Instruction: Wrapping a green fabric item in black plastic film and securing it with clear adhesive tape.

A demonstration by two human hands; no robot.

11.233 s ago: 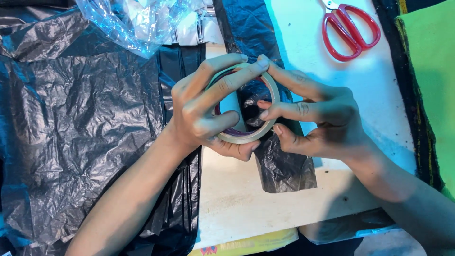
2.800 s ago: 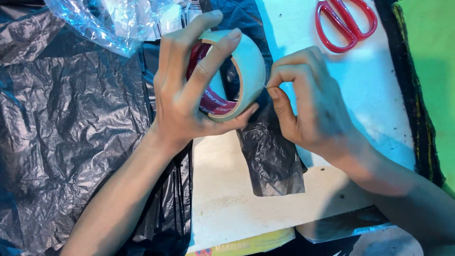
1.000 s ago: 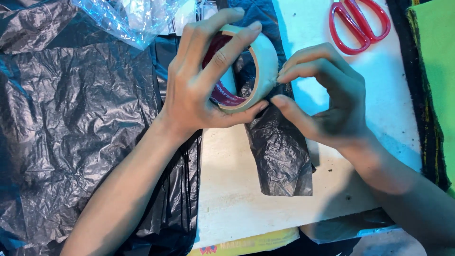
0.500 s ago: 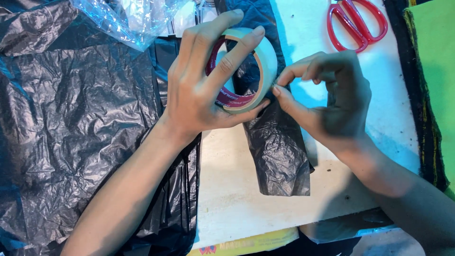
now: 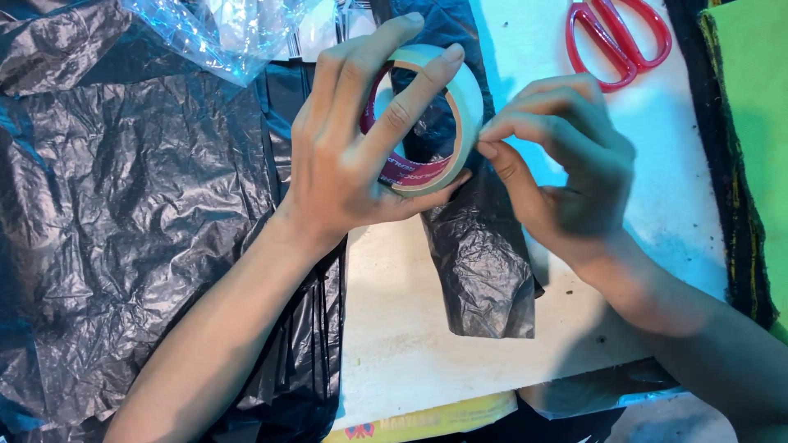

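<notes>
On the far left a large sheet of crumpled black plastic [image 5: 139,230] covers the desk [image 5: 410,353], and a clear plastic bag [image 5: 222,33] lies at its far edge. Just right of that, the left hand [image 5: 345,156] is wrapped around a roll of tape [image 5: 447,98], fingers over the top of the ring and thumb under it, holding it up off the desk with its open side turned toward the camera. The roll is pale outside with a red inner core.

Right of the roll, the right hand [image 5: 566,164] has its thumb and forefinger pinched together right at the outer face of the tape, apparently picking at the loose end. No strip of tape shows pulled free between the hand and the roll, so judging by this the end is not yet lifted and nothing is cut.

Below the roll a narrower strip of black plastic [image 5: 484,262] lies on the bare pale desk, with no tape visible on it. Far right, red scissors [image 5: 616,37] rest untouched, well apart from both hands, beside a green cloth [image 5: 747,98].
</notes>
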